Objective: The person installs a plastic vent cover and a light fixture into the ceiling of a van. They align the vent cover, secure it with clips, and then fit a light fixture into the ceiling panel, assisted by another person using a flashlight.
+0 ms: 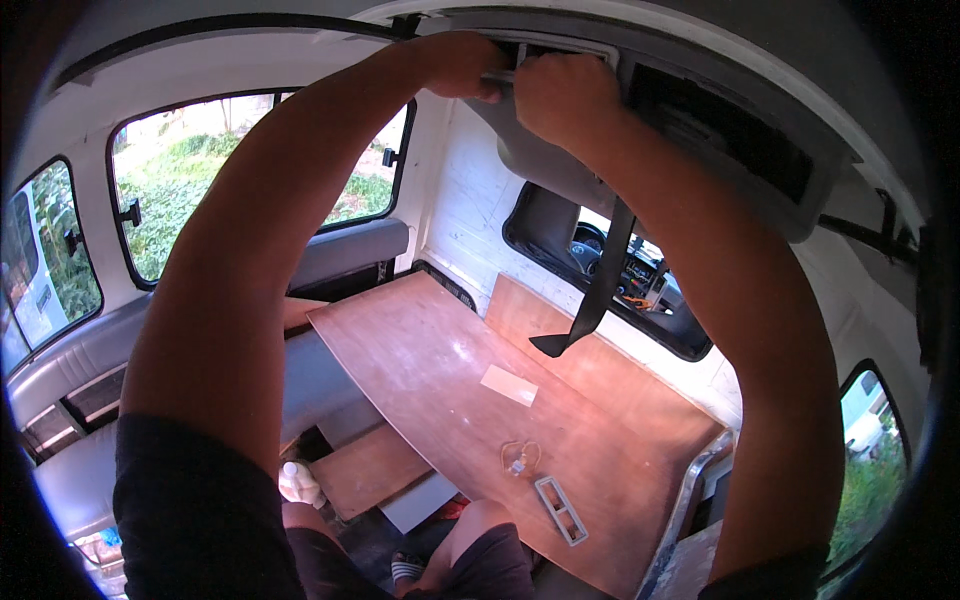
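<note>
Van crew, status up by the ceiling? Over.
Left hand and right hand raised at grey overhead unit, fingers partly hidden. Pale rectangular frame lies on wooden board. Black strap dangles below, apart from both hands.

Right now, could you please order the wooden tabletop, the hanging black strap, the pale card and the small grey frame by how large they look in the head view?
Largest to smallest:
1. Wooden tabletop
2. Black strap
3. Pale card and grey frame: too alike to rank
</note>
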Motion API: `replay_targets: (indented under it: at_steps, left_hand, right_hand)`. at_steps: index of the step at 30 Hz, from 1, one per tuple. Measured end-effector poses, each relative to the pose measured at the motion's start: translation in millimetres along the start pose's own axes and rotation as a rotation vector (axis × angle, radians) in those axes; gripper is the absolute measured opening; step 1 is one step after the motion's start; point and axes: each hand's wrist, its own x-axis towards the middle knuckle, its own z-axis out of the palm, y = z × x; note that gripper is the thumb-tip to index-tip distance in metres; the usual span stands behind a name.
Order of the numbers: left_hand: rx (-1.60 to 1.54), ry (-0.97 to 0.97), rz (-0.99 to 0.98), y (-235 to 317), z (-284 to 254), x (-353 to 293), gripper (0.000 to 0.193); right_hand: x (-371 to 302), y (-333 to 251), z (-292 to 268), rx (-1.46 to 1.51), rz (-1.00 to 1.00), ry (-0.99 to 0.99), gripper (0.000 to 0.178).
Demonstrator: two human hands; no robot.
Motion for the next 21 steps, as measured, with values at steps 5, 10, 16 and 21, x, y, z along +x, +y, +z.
replay_targets:
  at_steps: [5, 10, 16, 21]
  left_hand:
    - [-0.116, 0.089, 0.036, -11, 5, 5, 0.054]
    - [-0.054, -0.009, 0.010, -13, -1, 9, 0.057]
    - [0.026, -0.092, 0.033, -12, -6, 16, 0.052]
    - [-0.082, 0.087, 0.170, -29, 8, 8, 0.060]
  right_hand:
    - [5, 11, -2, -0.051, -0.052, -0.020, 0.022]
    - [6, 10, 5, -0.099, -0.062, 0.018, 0.023]
    - [5, 11, 11, -0.060, -0.053, 0.057, 0.025]
    - [11, 5, 2, -0.091, -0.035, -0.051, 0.027]
